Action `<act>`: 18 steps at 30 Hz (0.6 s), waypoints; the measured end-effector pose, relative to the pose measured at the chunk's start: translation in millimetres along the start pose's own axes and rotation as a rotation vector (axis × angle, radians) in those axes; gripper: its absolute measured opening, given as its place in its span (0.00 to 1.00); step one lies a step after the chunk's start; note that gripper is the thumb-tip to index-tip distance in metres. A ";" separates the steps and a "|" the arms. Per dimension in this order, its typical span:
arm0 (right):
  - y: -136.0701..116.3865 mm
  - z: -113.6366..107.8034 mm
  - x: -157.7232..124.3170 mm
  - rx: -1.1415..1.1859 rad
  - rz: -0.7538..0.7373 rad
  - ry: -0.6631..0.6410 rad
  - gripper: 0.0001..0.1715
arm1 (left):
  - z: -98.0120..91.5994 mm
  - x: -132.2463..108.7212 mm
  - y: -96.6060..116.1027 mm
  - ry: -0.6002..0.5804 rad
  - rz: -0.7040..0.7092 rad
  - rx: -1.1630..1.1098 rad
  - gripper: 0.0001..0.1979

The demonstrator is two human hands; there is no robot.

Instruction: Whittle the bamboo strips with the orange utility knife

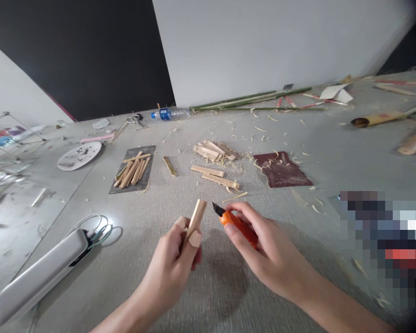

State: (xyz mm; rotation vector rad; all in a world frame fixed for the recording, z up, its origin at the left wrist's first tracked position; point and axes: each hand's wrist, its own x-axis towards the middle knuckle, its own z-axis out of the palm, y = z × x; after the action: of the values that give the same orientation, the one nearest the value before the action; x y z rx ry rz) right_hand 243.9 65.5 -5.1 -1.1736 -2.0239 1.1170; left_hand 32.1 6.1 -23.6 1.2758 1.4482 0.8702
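Note:
My left hand (pixel 178 252) is closed around a bamboo strip (pixel 197 217), whose upper end sticks out beyond the thumb and points away from me. Something like a bandage covers that thumb's tip. To its right, my right hand (pixel 263 240) grips an orange utility knife (pixel 239 229) with its dark blade out. The blade tip is close to the strip's end, with a small gap between them. Beyond the hands lie two loose bamboo pieces (pixel 213 175) and a pile of flat bamboo pieces (pixel 213 150) among curled shavings.
Slim sticks (pixel 133 171) lie on a dark sheet at left, near a short greenish piece (pixel 169 166). A dark red sheet (pixel 282 170) with shavings is at right. A silver elongated device (pixel 45 273) with a cable is front left. A bottle (pixel 169 114) and green stalks (pixel 249 101) line the wall.

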 end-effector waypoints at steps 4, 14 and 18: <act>-0.2 1.7 -1.6 -0.127 -0.098 0.008 0.14 | -0.8 -1.4 -2.1 0.037 0.048 0.089 0.15; 2.1 5.3 -3.9 -0.254 -0.149 0.015 0.14 | 0.5 -1.0 -6.3 0.100 0.127 0.553 0.13; 2.3 5.7 -5.2 -0.253 -0.159 0.007 0.15 | 0.6 -2.4 -6.8 0.167 0.237 0.668 0.11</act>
State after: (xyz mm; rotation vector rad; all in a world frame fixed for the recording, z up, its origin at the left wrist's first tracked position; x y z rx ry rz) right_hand 243.0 59.4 -10.3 -1.1089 -2.2588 0.7969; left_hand 30.7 2.4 -29.7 1.9353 1.8294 0.6715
